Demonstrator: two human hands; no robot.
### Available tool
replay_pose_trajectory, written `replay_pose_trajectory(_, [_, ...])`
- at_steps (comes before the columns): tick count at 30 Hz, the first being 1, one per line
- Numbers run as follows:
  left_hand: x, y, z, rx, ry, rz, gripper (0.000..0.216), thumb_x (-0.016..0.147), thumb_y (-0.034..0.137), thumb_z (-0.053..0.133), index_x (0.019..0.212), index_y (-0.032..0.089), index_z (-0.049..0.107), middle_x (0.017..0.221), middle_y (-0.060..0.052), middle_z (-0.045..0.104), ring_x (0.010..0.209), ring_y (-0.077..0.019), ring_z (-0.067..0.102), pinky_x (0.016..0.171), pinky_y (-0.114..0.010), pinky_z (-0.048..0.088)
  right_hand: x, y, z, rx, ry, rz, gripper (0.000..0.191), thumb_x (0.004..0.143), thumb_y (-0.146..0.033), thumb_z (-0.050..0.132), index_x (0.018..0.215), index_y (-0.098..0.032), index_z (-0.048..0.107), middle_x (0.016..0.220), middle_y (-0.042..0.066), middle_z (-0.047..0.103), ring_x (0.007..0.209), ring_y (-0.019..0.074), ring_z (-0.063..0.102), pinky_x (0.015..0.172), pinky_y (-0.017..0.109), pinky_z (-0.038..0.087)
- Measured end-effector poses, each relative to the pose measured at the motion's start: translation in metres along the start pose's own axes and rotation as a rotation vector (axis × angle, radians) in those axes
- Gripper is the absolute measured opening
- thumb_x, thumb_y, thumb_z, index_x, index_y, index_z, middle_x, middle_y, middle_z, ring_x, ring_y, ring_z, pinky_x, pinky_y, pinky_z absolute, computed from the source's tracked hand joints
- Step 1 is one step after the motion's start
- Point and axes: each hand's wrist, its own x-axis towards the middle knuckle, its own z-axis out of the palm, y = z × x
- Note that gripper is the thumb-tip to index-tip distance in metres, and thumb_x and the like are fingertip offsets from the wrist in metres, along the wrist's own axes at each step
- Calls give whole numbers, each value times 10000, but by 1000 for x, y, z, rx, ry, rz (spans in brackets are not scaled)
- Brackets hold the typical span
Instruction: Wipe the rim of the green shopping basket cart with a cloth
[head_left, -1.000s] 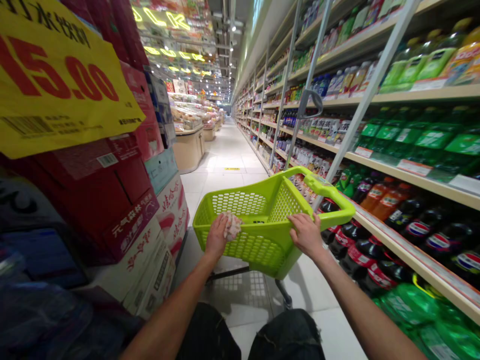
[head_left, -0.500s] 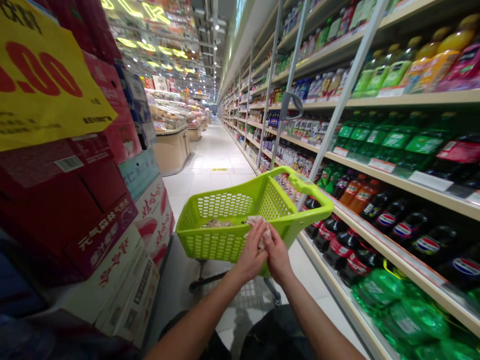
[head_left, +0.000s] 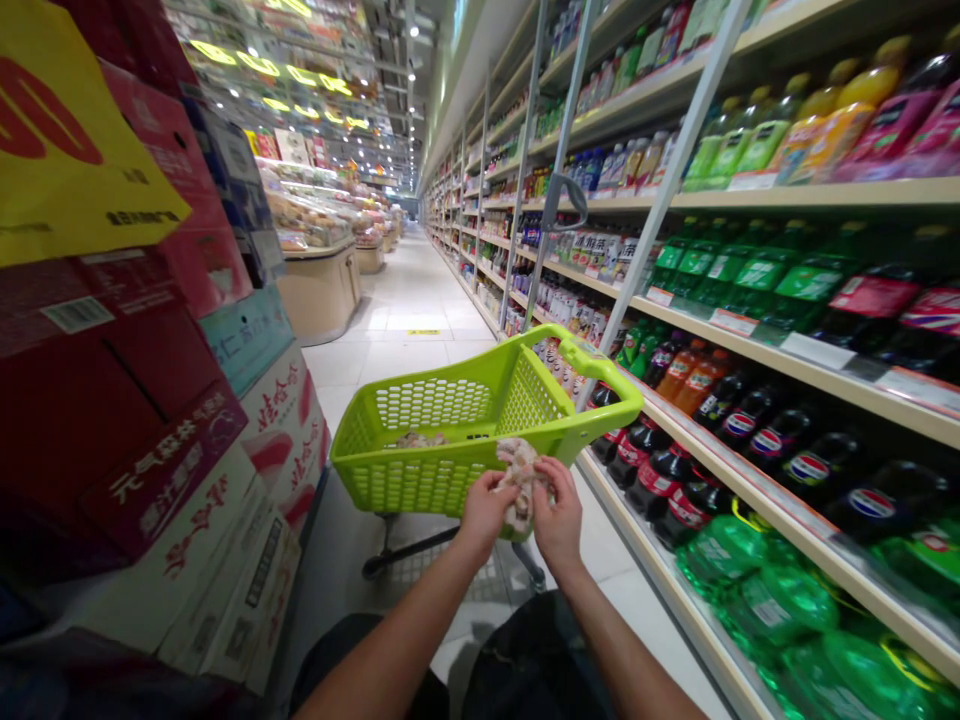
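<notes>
A lime-green shopping basket cart (head_left: 420, 472) stands in the aisle right in front of me. My left hand (head_left: 484, 512) and my right hand (head_left: 559, 515) meet at its near right rim, both closed on a crumpled pale cloth (head_left: 519, 478) held between them. Another pale scrap (head_left: 417, 439) lies inside the basket. The basket's green handle (head_left: 600, 370) points to the right, toward the shelves.
Shelves of soda bottles (head_left: 757, 420) run along the right. Stacked red and white cartons (head_left: 187, 420) with a yellow price sign (head_left: 67, 170) stand at the left. The white tiled aisle (head_left: 420, 320) stretches ahead past a display counter (head_left: 319, 285).
A second ago my left hand pressed the cloth on the basket's left rim and my right hand gripped the right rim. Both hands have since come together on the cloth.
</notes>
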Motion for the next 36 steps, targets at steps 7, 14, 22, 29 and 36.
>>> replay_pose_trajectory(7, [-7, -6, -6, 118, -229, -195, 166, 509, 94, 517, 653, 142, 584, 584, 32, 567, 539, -86, 500, 576, -226, 402, -37, 45, -21, -455, -472, -421, 623, 751, -183, 512, 1341, -170, 310, 1359, 135, 372, 1263, 237, 334, 995, 438, 368])
replay_pose_trajectory(14, [-7, -4, -17, 348, -320, -111, 272, 582, 114, 518, 823, 147, 639, 822, -39, 662, 745, -153, 593, 696, -278, 453, 4, 42, -46, -543, -227, -594, 580, 770, -59, 360, 1323, -235, 353, 1321, 60, 443, 1267, 195, 335, 1017, 437, 354])
replay_pose_trajectory(22, [20, 4, -94, 1092, 196, 596, 479, 671, 100, 425, 1140, 148, 505, 1254, -111, 495, 1209, -238, 383, 1059, -437, 209, 37, 80, -54, -640, -141, -727, 446, 826, -72, 351, 1225, -219, 488, 1291, 66, 484, 1307, 205, 243, 1019, 495, 327])
replay_pose_trajectory(29, [27, 23, -154, 1539, 351, 501, 606, 668, 72, 399, 1272, 108, 381, 1369, -134, 373, 1293, -291, 251, 1033, -534, 190, 6, 75, -4, -507, -279, -747, 475, 821, -55, 370, 1260, -219, 453, 1287, 73, 487, 1297, 202, 271, 1015, 480, 344])
replay_pose_trajectory(36, [29, 35, -193, 1417, 175, 469, 675, 610, -21, 344, 1270, 114, 385, 1357, -101, 403, 1283, -206, 304, 1049, -434, 251, -11, 79, 78, -428, -474, -927, 361, 864, -89, 379, 1173, -188, 537, 1167, 83, 589, 1289, 165, 284, 988, 417, 388])
